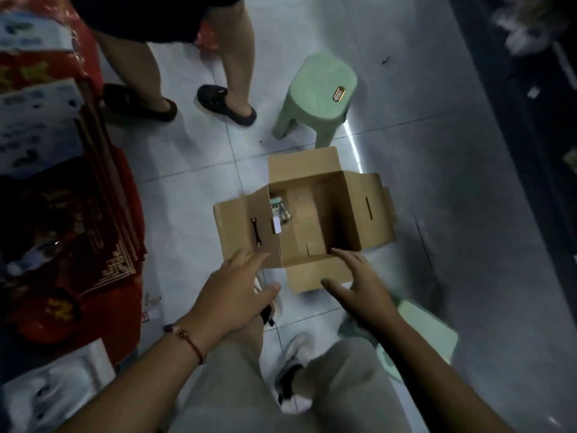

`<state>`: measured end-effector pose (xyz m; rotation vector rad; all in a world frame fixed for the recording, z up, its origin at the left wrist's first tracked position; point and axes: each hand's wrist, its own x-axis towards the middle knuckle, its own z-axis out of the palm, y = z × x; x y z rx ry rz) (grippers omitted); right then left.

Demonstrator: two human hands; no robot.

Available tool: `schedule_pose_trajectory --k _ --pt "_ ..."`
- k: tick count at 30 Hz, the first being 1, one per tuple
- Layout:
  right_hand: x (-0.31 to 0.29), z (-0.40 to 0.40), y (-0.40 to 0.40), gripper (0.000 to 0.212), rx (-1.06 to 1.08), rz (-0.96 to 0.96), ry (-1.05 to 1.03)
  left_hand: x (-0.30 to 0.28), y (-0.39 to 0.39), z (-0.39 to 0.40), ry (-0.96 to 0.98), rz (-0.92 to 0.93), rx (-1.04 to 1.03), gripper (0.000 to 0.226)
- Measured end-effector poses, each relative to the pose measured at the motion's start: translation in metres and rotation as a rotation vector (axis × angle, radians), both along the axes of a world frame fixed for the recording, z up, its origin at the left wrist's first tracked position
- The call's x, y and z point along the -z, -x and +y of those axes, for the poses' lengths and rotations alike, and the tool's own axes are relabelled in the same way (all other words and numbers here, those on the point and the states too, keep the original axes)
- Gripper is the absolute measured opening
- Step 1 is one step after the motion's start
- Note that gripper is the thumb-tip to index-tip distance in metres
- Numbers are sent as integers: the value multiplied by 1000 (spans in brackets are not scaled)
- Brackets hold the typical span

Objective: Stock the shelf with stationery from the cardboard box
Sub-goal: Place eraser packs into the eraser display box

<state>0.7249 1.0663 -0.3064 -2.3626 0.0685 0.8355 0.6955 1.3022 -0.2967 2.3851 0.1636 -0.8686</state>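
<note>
Nearest the camera, the left hand (237, 285) and the right hand (359, 282) reach forward and down over the person's knees, both with fingers spread apart and holding nothing. The left hand's fingers (249, 260) lie at the near edge of the left flap (243, 226) of the cardboard box (315, 214); whether they touch it I cannot tell. The right hand's fingers (346, 256) hover at the near rim, above the near flap (318, 273), with the thumb stretched back toward the person. The box stands open on the tiled floor (193, 189), all flaps folded outward, and looks almost empty. The one thing left inside, a small pack of stationery (279, 214), lies beyond both sets of fingers, pressed against the box's left inner wall toward the far corner, its long axis running away from the person, roughly in line with the left forearm. It is too blurred to name more exactly. From the left fingers it lies ahead and a little to the right, just over the flap's fold; from the right fingers it lies ahead and well to the left, across the bare bottom of the box. So the left hand is the nearer and would likely reach in over the fold. Past the box stands a green stool (318, 92), and another person's legs (187, 73) beyond that.
</note>
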Motion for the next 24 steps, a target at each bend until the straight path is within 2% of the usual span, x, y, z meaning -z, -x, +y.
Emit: schedule_pose_trajectory --k 4,9,15,19,24 --pt "106 25 -59 56 53 77 -31 96 -64 7 -24 37 -3 59" --pt "286 46 -123 60 139 141 -46 254 -131 1 -44 60 -6 54" --pt "489 69 -166 45 201 195 -111 430 -157 -8 -40 98 -125 57" --pt "580 89 -184 39 228 225 -171 496 -154 -17 16 64 -259 65" --pt "644 111 -191 41 241 253 -133 521 -145 -33 79 15 -420 69"
